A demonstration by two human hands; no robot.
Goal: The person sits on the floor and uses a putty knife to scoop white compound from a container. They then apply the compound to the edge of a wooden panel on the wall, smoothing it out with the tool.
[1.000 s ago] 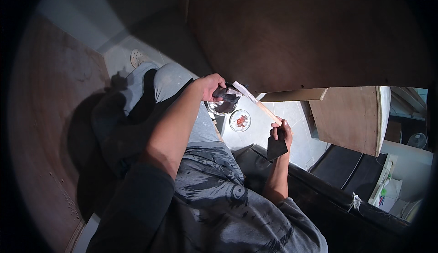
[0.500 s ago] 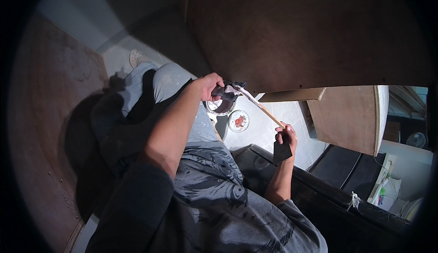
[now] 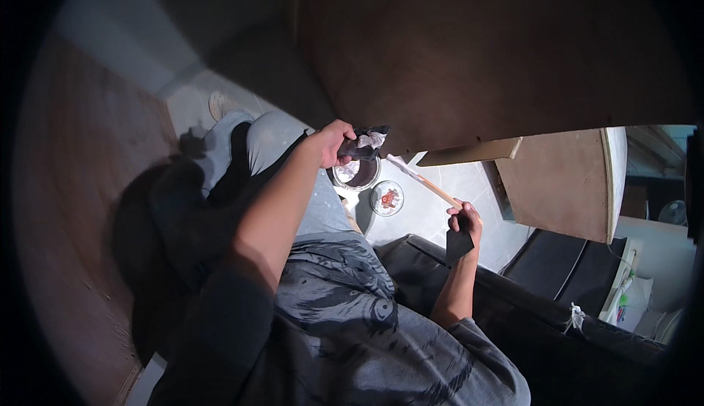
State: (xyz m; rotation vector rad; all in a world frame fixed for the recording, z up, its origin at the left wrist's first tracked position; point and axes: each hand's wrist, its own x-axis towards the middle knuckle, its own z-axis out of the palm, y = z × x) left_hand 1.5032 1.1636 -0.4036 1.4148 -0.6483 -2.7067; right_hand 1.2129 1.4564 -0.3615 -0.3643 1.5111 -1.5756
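My left hand (image 3: 334,143) is closed on a black flat spreader (image 3: 358,151) that carries a lump of pinkish-white paste (image 3: 372,140). Beneath it stands an open tub (image 3: 375,177) with white paste inside, partly hidden by the spreader. My right hand (image 3: 469,218) grips a light wooden stick (image 3: 438,190) whose far end is coated in the same pale paste. That end is just apart from the spreader. A dark flat square blade (image 3: 459,246) is also in the right hand, below the fingers.
Beside the tub, a round clear dish (image 3: 387,198) on the floor holds something reddish. A large brown wooden panel (image 3: 477,54) spans the far side, another (image 3: 81,223) the left. A black covered surface (image 3: 528,318) and a wooden board (image 3: 561,179) lie right.
The wooden stick has come away from the spreader in my left hand, drawing slightly toward the right. Paste now sits in a lump on that spreader, which has tilted.
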